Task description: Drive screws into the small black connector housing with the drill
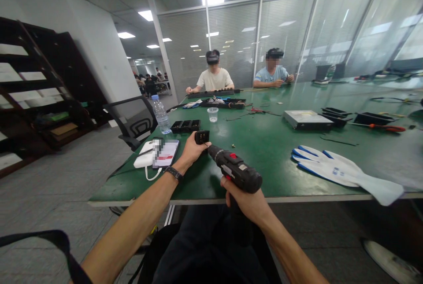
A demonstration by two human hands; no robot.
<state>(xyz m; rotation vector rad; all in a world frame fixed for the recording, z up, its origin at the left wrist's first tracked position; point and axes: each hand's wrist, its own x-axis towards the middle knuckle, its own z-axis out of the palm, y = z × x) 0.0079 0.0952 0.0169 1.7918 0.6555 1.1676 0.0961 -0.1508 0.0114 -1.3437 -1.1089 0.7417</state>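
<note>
My right hand point(243, 200) is wrapped round the grip of a black cordless drill point(236, 168) with red details. The drill points forward and left, its chuck close to my left hand. My left hand point(194, 148) is closed on a small black plastic part point(202, 137) with openings in its face, held at the table's near side. Whether the drill's bit touches this part cannot be made out. Just beyond my left hand lies a black block point(186, 126) with several compartments.
On the green table point(257, 143) are a phone point(167, 154), a white power bank point(144, 155), a water bottle point(161, 116), a clear cup point(213, 116), a disc drive point(307, 119), a white-and-blue glove point(333, 167) and a screwdriver point(380, 127). Two people sit across the table.
</note>
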